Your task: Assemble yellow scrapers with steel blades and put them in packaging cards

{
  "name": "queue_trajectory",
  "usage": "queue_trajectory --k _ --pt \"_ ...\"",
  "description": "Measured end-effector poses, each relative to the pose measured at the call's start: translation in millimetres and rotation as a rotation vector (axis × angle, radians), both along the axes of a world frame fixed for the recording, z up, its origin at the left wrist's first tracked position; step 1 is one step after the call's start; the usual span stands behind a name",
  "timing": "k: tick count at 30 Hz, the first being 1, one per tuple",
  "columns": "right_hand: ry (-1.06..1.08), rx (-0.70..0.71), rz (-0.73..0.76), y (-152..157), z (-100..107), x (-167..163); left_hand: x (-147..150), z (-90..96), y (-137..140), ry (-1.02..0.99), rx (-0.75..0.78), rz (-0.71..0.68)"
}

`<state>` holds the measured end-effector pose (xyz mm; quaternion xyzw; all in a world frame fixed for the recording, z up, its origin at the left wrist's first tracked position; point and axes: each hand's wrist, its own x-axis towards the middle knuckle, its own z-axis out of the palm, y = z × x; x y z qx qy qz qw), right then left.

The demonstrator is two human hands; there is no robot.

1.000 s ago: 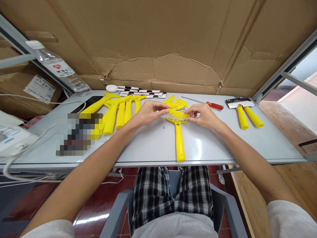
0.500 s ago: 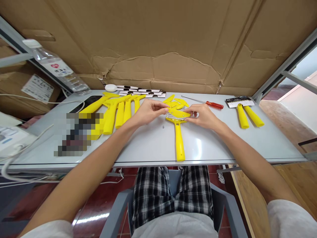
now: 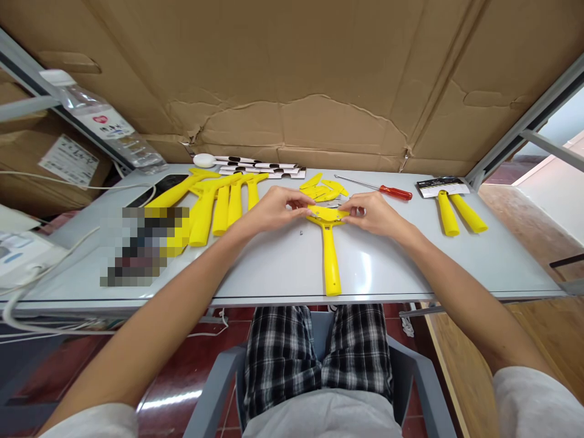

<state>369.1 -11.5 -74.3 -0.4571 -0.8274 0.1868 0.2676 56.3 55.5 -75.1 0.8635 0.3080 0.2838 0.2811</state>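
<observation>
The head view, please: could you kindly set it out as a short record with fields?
Left hand: pinching the left end of the curved yellow plate
Right hand: pinching its right end
Plate position: at the head of the yellow handle; seating unclear
Loose screw: on the table, left of the handle
Red-handled screwdriver: lying beyond the right hand

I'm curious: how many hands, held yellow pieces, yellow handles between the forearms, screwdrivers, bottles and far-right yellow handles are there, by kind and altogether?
Left hand and right hand: 2
Held curved yellow piece: 1
Yellow handle between the forearms: 1
Screwdriver: 1
Bottle: 1
Far-right yellow handles: 2
Total: 8
</observation>
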Motion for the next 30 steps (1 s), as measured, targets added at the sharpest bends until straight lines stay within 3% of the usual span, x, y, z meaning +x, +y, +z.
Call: queue_trajectory --k 8,30 --pt "-0.028 -0.01 0.002 0.8 -1.5 -0.1 -1.2 3.6 -1.5 0.072 0.219 -0.052" --pt "-0.055 -0.011 0.008 1.6 -3.8 -2.1 -3.6 -2.8 3.0 0.146 0.231 -0.06"
